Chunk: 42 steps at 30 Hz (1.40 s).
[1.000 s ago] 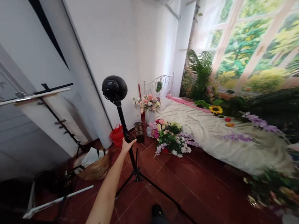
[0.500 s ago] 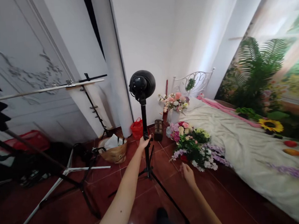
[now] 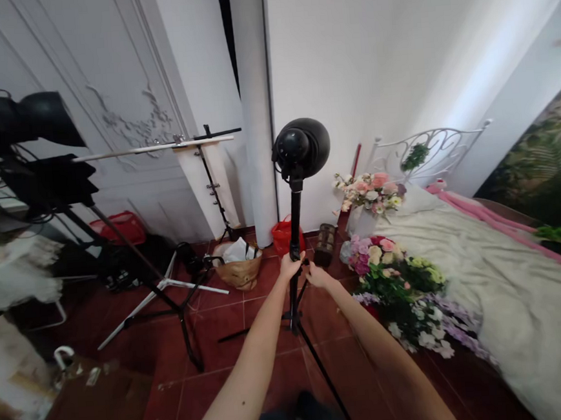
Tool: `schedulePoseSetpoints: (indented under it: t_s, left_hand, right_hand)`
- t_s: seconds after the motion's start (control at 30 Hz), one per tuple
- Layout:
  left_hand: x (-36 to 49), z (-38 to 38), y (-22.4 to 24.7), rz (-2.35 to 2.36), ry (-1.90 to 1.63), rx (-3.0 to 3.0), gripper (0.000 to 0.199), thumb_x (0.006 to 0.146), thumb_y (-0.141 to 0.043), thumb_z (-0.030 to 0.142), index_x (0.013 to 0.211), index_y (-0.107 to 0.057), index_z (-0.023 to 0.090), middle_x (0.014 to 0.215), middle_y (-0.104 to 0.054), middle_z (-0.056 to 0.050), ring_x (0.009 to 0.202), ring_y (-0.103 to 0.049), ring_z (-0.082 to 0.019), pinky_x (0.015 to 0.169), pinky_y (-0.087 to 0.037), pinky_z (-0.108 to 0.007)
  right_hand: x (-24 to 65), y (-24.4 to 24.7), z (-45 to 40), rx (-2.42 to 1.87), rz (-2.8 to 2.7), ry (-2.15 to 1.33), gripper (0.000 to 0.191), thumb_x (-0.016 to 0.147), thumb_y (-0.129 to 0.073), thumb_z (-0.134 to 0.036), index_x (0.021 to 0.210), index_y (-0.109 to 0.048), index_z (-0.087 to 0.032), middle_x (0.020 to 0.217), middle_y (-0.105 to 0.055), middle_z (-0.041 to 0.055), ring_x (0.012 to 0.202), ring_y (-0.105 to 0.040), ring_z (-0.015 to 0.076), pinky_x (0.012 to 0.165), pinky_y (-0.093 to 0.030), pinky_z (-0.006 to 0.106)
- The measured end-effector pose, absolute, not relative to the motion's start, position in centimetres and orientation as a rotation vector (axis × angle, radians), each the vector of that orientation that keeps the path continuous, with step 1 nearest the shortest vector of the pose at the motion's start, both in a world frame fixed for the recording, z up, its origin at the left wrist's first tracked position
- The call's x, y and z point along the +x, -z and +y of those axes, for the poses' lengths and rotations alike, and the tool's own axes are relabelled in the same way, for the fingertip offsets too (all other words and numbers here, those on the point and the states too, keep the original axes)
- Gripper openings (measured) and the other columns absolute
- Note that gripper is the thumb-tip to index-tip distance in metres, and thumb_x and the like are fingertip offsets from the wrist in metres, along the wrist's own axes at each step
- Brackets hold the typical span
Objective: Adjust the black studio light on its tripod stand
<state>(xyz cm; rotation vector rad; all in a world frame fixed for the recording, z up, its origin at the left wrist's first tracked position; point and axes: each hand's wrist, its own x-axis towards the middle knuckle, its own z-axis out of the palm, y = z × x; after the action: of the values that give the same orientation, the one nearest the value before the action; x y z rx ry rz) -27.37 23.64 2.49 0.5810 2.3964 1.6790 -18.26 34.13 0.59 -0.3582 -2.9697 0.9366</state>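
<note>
A black studio light [image 3: 303, 147] with a round head tops a black light stand [image 3: 297, 218], which stands upright on the tiled floor with its legs spread. My left hand [image 3: 291, 267] is wrapped round the stand's pole just below a collar. Close by on the right, my right hand [image 3: 317, 275] has its fingers closed at a small dark knob [image 3: 305, 262] on the pole's side. The fingertips of both hands are partly hidden.
Bunches of artificial flowers [image 3: 387, 273] and a draped bed [image 3: 483, 265] lie to the right. A basket [image 3: 240, 271], a red bag [image 3: 282, 234] and a brown chest [image 3: 325, 245] sit behind the stand. More stands and black lights [image 3: 50, 118] fill the left.
My right hand has come up and left from beside the flowers to the knob on the pole. My left hand keeps its hold. The view has turned left.
</note>
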Motion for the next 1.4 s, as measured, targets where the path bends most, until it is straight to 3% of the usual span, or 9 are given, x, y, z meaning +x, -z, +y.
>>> schedulePoseSetpoints:
  t_s: [0.07,0.17,0.3,0.5,0.67,0.87,1.03,1.27,1.4]
  left_hand:
    - [-27.2,23.6,-2.4,2.409,-1.681,0.564,0.036,0.068,-0.062,0.049,0.067,-0.062,0.013,0.064,-0.061,-0.004,0.061,-0.057,-0.014,0.058,-0.045,-0.024]
    - [-27.0,23.5,-2.5,2.391,-1.688,0.54,0.034,0.067,-0.063,0.047,0.069,-0.062,0.013,0.066,-0.062,-0.005,0.063,-0.058,-0.015,0.059,-0.045,-0.024]
    - [-26.6,23.4,-2.7,2.381,-1.709,0.513,0.031,0.067,-0.064,0.044,0.069,-0.062,0.013,0.066,-0.062,-0.004,0.063,-0.057,-0.014,0.06,-0.044,-0.023]
    - [-26.8,23.4,-2.3,2.39,-1.702,0.488,0.024,0.067,-0.065,0.037,0.069,-0.062,0.013,0.066,-0.063,-0.005,0.063,-0.059,-0.015,0.061,-0.044,-0.025]
    - [-27.3,23.2,-2.2,2.387,-1.674,0.523,0.019,0.066,-0.066,0.031,0.07,-0.064,0.013,0.069,-0.065,-0.006,0.069,-0.061,-0.017,0.065,-0.046,-0.026]
    - [-27.2,23.4,-2.3,2.396,-1.675,0.46,0.019,0.069,-0.063,0.03,0.071,-0.064,0.012,0.069,-0.065,-0.007,0.068,-0.061,-0.017,0.064,-0.046,-0.026]
    - [-27.0,23.5,-2.5,2.352,-1.741,0.432,0.019,0.068,-0.064,0.03,0.073,-0.064,0.012,0.069,-0.065,-0.006,0.07,-0.061,-0.017,0.063,-0.046,-0.025]
    - [-26.7,24.0,-2.7,2.452,-1.672,0.337,0.022,0.068,-0.063,0.033,0.072,-0.065,0.011,0.068,-0.065,-0.008,0.068,-0.061,-0.018,0.059,-0.044,-0.024]
    - [-26.9,24.4,-2.1,2.485,-1.7,0.324,0.022,0.068,-0.061,0.033,0.067,-0.064,0.012,0.063,-0.062,-0.006,0.063,-0.06,-0.016,0.056,-0.042,-0.022]
  right_hand:
    - [-18.6,-0.8,34.3,-0.362,-2.983,-0.971,0.049,0.082,-0.046,-0.02,0.127,-0.034,-0.005,0.107,-0.06,0.0216,0.1,-0.059,0.0269,0.084,-0.043,0.035]
    - [-19.1,-1.9,34.9,-0.404,-2.885,-1.138,0.048,0.084,-0.046,-0.022,0.128,-0.033,-0.011,0.111,-0.059,0.0161,0.102,-0.058,0.0226,0.086,-0.042,0.031]
    - [-20.3,-3.1,35.6,-0.604,-2.802,-1.359,0.03,0.089,-0.037,-0.028,0.109,-0.052,-0.011,0.108,-0.061,0.0159,0.096,-0.061,0.0205,0.08,-0.046,0.027]
    - [-21.4,-2.6,35.6,-0.969,-2.75,-1.623,0.062,0.087,-0.022,-0.057,0.083,-0.059,-0.008,0.065,-0.065,0.0156,0.052,-0.062,0.018,0.046,-0.047,0.025]
    - [-21.5,-2.7,34.9,-1.106,-2.58,-1.835,0.053,0.089,-0.028,-0.052,0.07,-0.056,-0.012,0.048,-0.055,0.0049,0.034,-0.045,0.0083,0.038,-0.037,0.019]
    - [-22.2,-3.3,34.8,-1.228,-2.422,-1.999,0.047,0.087,-0.034,-0.052,0.062,-0.049,-0.015,0.041,-0.045,-0.0011,0.029,-0.031,0.0058,0.032,-0.026,0.018]
    - [-22.7,-2.9,35.0,-1.202,-2.322,-2.16,0.044,0.09,-0.032,-0.047,0.06,-0.042,-0.017,0.042,-0.043,-0.0032,0.028,-0.027,0.0035,0.033,-0.026,0.016]
    - [-21.9,-2.3,35.3,-0.906,-2.256,-2.258,0.033,0.089,-0.039,-0.039,0.064,-0.043,-0.017,0.05,-0.047,-0.0027,0.034,-0.03,0.0037,0.039,-0.033,0.016]
    - [-20.9,-0.9,35.6,-0.683,-2.23,-2.239,0.025,0.084,-0.046,-0.037,0.071,-0.049,-0.016,0.055,-0.047,-0.0046,0.044,-0.04,0.0053,0.047,-0.038,0.016]
